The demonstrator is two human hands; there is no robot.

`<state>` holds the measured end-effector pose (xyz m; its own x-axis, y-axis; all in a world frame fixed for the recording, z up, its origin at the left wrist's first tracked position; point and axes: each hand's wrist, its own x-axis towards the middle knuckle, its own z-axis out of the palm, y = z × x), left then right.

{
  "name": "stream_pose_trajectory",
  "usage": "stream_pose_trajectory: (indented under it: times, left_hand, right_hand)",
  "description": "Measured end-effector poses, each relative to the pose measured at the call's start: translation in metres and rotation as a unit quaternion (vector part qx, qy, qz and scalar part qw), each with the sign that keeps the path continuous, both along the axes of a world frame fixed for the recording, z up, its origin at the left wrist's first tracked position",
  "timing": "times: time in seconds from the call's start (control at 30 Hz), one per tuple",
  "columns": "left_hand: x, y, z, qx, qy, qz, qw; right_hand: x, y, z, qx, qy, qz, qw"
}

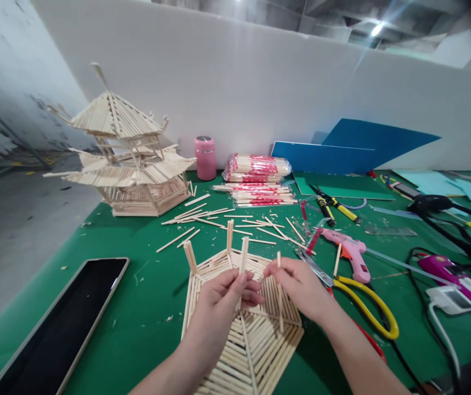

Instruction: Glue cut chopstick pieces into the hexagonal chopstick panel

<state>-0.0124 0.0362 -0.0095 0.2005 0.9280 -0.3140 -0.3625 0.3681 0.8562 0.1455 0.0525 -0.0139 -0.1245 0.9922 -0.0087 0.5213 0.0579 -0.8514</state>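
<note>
Below my hands lies a many-sided panel of wooden sticks (244,351) laid side by side. My left hand (219,302) pinches a short upright bundle of wooden sticks (244,254) above the panel's middle. Between the thumb and fingers of my right hand (297,280) is a single wooden stick (280,310), held nearly upright over the panel's right part. Two short stick posts stand on the panel: a left post (190,258) and a far post (229,236). The fingers partly hide the lower end of the left hand's bundle.
A stick pagoda (132,175) stands back left, beside a pink jar (205,159). Packed sticks (258,167) and loose sticks (219,216) lie behind the panel. Rightward are yellow-handled scissors (371,307), a pink glue gun (348,252) and pliers (334,206). A phone (62,323) lies left.
</note>
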Motion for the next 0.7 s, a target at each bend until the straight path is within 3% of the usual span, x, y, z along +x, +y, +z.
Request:
stream_pose_trajectory:
  times: [0.13, 0.27, 0.37, 0.5, 0.57, 0.7]
  left_hand:
    - [-0.002, -0.001, 0.000, -0.032, -0.075, -0.046, 0.996]
    - [0.001, -0.003, -0.004, -0.052, -0.099, -0.070, 0.991]
    - [0.003, -0.006, -0.006, -0.060, -0.096, -0.082, 0.990]
    - [0.006, -0.011, -0.006, -0.053, -0.072, -0.125, 0.988]
    - [0.007, -0.012, -0.007, -0.051, -0.049, -0.138, 0.988]
    - [0.009, -0.012, -0.011, -0.053, 0.016, -0.171, 0.984]
  right_hand:
    - [-0.009, -0.004, -0.004, 0.029, -0.095, 0.020, 0.995]
    - [-0.010, -0.006, -0.004, 0.059, -0.130, -0.014, 0.990]
    - [-0.011, -0.008, 0.003, 0.079, -0.017, -0.023, 0.996]
    - [-0.019, -0.010, 0.007, -0.021, 0.162, 0.040, 0.986]
    - [-0.021, -0.010, 0.005, -0.026, 0.179, 0.021, 0.983]
    - [-0.015, -0.004, 0.006, 0.036, 0.157, -0.056, 0.985]
